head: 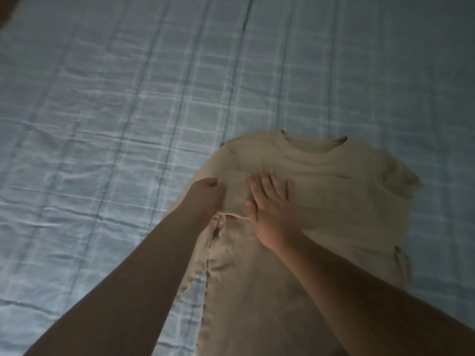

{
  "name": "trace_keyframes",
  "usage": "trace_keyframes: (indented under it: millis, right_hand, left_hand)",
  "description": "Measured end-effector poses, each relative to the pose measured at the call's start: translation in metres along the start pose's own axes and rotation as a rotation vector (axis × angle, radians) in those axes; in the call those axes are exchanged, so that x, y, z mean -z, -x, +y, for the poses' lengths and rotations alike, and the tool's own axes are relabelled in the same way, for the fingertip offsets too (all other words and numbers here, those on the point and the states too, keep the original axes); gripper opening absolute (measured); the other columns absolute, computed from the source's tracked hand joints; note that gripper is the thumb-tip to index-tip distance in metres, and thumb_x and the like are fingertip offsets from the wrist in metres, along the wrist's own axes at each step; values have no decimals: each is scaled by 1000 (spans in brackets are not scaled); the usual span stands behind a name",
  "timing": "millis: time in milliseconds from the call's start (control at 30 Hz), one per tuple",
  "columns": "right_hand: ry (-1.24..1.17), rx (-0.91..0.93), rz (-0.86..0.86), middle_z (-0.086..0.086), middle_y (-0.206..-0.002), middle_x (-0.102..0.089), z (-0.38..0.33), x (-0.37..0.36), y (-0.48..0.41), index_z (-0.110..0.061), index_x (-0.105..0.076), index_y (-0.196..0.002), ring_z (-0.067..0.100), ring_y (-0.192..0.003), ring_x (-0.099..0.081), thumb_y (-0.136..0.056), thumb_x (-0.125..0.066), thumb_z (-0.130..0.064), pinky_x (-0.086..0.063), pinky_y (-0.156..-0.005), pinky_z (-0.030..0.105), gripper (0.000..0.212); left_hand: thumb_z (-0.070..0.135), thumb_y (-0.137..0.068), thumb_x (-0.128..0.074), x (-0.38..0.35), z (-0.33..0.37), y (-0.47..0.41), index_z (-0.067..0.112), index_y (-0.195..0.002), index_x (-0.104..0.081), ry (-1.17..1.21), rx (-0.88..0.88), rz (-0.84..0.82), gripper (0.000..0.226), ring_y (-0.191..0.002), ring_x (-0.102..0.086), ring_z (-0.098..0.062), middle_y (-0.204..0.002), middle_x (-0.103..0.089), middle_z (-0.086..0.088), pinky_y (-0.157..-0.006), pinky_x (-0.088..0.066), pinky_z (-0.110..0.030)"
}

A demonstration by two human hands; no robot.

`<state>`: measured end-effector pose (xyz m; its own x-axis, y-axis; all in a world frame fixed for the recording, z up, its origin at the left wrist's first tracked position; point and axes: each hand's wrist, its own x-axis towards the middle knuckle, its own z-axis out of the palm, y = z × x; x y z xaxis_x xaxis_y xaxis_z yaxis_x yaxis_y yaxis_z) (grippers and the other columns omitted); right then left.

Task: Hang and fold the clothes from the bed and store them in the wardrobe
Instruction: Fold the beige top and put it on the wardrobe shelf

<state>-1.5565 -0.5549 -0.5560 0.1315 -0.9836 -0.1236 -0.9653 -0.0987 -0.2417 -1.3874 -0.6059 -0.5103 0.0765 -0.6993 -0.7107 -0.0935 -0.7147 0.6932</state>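
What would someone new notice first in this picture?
A beige garment spread on the blue checked bedsheet, right of centre, draws the eye first. On it, the right hand presses flat with straight fingers. Just beside it, the left hand grips a folded-in edge of the cloth.

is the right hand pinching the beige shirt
No, the right hand lies flat, fingers straight, on the beige shirt.

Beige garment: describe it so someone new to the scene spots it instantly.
A light blue checked sheet fills the view. At its lower right lies the beige garment, neckline away from the person, left hand gripping a folded flap, right hand pressed flat on it. It is the only plain tan cloth.
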Motion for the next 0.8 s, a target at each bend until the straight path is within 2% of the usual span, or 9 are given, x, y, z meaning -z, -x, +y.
trace_keyframes:
  millis: [67, 100, 200, 333, 400, 500, 633, 733, 800]
  right_hand:
    - [36, 5, -9, 7, -159, -34, -2, -7, -2, -23, -37, -152, 27, -149, -26, -100, -33, -43, -14, -117, 60, 56]
    - [59, 2, -17, 7, -160, -32, -2, -9, -2, -23, -36, -152, 27, -149, -23, -99, -33, -43, -13, -117, 60, 57]
    - [96, -23, -25, 8, -161, -29, -6, -7, -4, -22, -34, -153, 27, -150, -22, -98, -35, -40, -14, -117, 61, 58]
    - [57, 63, 38, 12, -156, -37, -33, 10, 3, -13, -36, -151, 30, -145, -32, -97, -36, -33, -23, -115, 60, 58]
    - [50, 180, 60, 12, -158, -34, -55, 16, 12, -13, -35, -152, 30, -147, -29, -98, -37, -32, -21, -117, 57, 57]
    - [57, 321, 17, 9, -161, -28, -88, 15, 27, -16, -31, -153, 28, -149, -23, -99, -35, -31, -19, -119, 54, 57]
    - [62, 462, -17, 11, -157, -35, -125, 2, 46, -14, -38, -150, 29, -147, -27, -101, -34, -31, -23, -116, 54, 53]
    - [80, 543, -49, 11, -154, -40, -153, -13, 59, -14, -41, -149, 28, -146, -30, -99, -38, -31, -25, -115, 54, 53]
    - [85, 592, -89, 9, -156, -38, -170, -24, 69, -16, -41, -149, 27, -148, -27, -98, -37, -33, -25, -116, 53, 54]
  left_hand:
    - [7, -84, -65, 6, 5, 2, 1, -102, -66, 15, 33, 6, 19, -62, -66, -25, -78, -67, -13, -50, -55, -34]
    - [1, -90, -59, 11, 5, 2, 4, -100, -64, 14, 45, 24, 11, -57, -65, -19, -75, -67, -11, -49, -55, -31]
    - [2, -92, -58, 34, 1, 1, 12, -92, -64, -29, -9, 115, 12, -54, -65, -16, -80, -72, -13, -54, -53, -32]
    - [0, -87, -60, 71, -14, 17, 14, -88, -66, -41, 1, 187, 16, -61, -62, -22, -81, -72, -16, -59, -50, -34]
    - [11, -77, -62, 87, -26, 29, 15, -86, -69, -65, 13, 217, 12, -65, -64, -27, -79, -73, -16, -62, -52, -39]
    - [27, -61, -50, 116, -50, 51, 20, -79, -68, -144, 4, 283, 26, -68, -68, -28, -71, -72, -9, -68, -59, -45]
    - [22, -77, -61, 153, -94, 83, 27, -77, -66, -219, -7, 362, 7, -80, -71, -30, -82, -73, -5, -73, -60, -45]
    - [10, -86, -58, 182, -134, 105, 29, -89, -67, -328, -4, 430, 21, -87, -67, -23, -96, -71, 1, -74, -52, -31]
    - [12, -85, -55, 201, -162, 123, 29, -103, -68, -433, 14, 470, 27, -98, -64, -19, -107, -69, 4, -85, -50, -30]
